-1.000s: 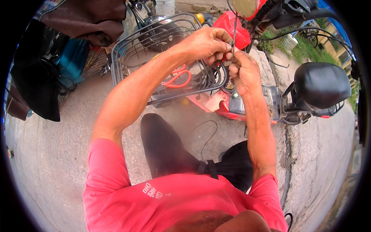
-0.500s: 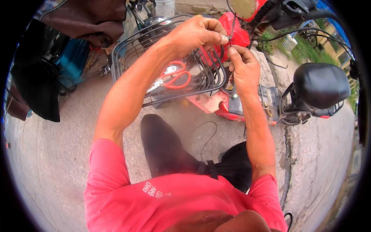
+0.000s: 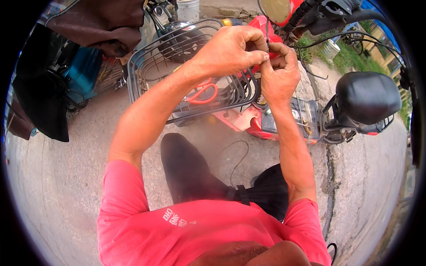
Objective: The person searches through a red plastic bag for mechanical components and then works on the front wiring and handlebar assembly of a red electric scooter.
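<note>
My left hand [image 3: 235,49] and my right hand [image 3: 279,75] meet high in the picture, both with fingers pinched on a thin dark cable [image 3: 267,27] that hangs from the handlebar [image 3: 298,15]. Just what sits between the fingertips is too small to make out. Beneath my hands is a black wire basket [image 3: 155,111], with red-handled scissors [image 3: 202,94] lying in it under my left wrist. Behind my fingers is red plastic bodywork [image 3: 257,24] of a scooter.
The scooter's black seat [image 3: 368,97] and open battery compartment [image 3: 301,117] are to the right. Brown covers [image 3: 93,22] and a teal box [image 3: 80,71] fill the upper left. A white bucket [image 3: 187,9] stands behind the basket. Cracked concrete [image 3: 75,173] surrounds my legs.
My right hand has shifted up and closer under my left fingers on the cable. My left hand rose, then came slightly back down, its wrist again covering part of the scissors.
</note>
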The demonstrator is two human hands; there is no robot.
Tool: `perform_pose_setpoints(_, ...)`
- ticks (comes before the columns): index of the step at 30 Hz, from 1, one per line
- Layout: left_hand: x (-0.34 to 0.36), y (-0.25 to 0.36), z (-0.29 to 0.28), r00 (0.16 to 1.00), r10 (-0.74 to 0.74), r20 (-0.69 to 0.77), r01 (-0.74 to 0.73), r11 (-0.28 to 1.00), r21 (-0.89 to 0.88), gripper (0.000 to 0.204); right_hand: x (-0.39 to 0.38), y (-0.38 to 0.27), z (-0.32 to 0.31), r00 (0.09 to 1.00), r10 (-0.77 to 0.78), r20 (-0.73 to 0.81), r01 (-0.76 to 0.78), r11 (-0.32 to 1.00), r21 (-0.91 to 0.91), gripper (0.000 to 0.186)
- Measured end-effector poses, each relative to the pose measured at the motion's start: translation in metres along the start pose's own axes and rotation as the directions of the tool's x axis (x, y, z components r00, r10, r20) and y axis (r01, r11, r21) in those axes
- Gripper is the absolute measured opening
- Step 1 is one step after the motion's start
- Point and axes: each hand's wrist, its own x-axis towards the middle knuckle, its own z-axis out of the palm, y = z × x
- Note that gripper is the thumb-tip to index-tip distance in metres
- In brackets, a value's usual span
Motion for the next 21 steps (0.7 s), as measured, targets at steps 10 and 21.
perform_pose_setpoints(10, -0.001, -0.002, 0.002, 0.980, 0.187, -0.070, -0.181, 0.980, 0.083, 0.020, -0.005, 0.008, 0.011, 0.988, 0.130, -0.079, -0.095, 0.933, 0.347, 0.012)
perform_pose_setpoints(21, 0.015, -0.041, 0.013, 0.953, -0.271, 0.136, 0.303, 0.855, -0.420, 0.027, 0.004, -0.012, 0.003, 0.702, 0.653, 0.283, -0.679, 0.496, 0.541, 0.023)
